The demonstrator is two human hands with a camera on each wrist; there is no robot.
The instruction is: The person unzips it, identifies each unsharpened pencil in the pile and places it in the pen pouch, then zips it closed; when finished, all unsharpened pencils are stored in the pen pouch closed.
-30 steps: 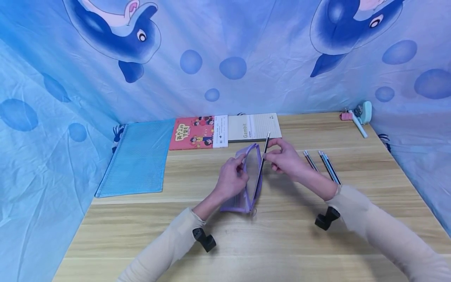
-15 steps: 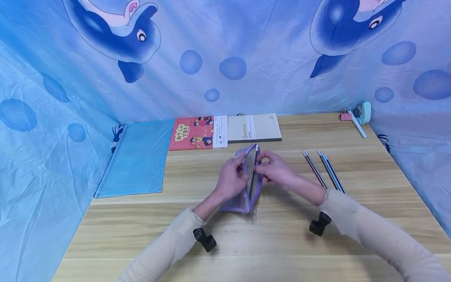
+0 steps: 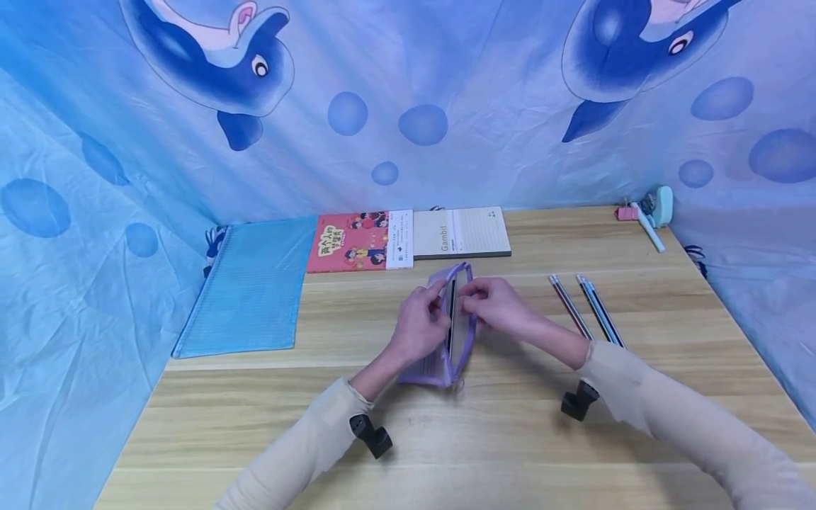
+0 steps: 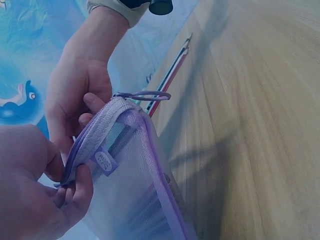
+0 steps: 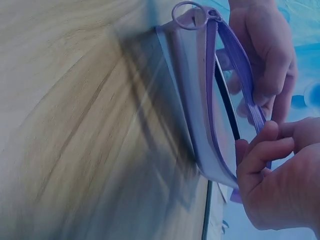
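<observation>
A purple mesh pencil case [image 3: 428, 368] stands on the table with its zipped mouth spread apart. My left hand [image 3: 417, 322] pinches its left rim between thumb and fingers. One dark pencil [image 3: 451, 319] lies lengthwise inside the mouth, near the left rim; in the right wrist view the dark pencil [image 5: 226, 95] shows as a black strip between the rims. Over the right rim, my right hand [image 3: 500, 308] has its bent fingertips at the mouth, beside the pencil; I cannot tell whether they grip anything. A ring zipper pull [image 5: 190, 16] hangs at the near end.
Right of the case lie a reddish pencil [image 3: 569, 304] and blue and black pencils [image 3: 601, 312]. Behind are a red book [image 3: 350, 241] and a Gambit notebook [image 3: 472, 230]. A blue mesh pouch [image 3: 245, 290] lies left; small stationery items [image 3: 650, 212] sit at the back right.
My right hand has moved left and down with the pencil, from above the case to its mouth. The pencil now sits lower, inside and closer to the left rim. My left hand has stayed put.
</observation>
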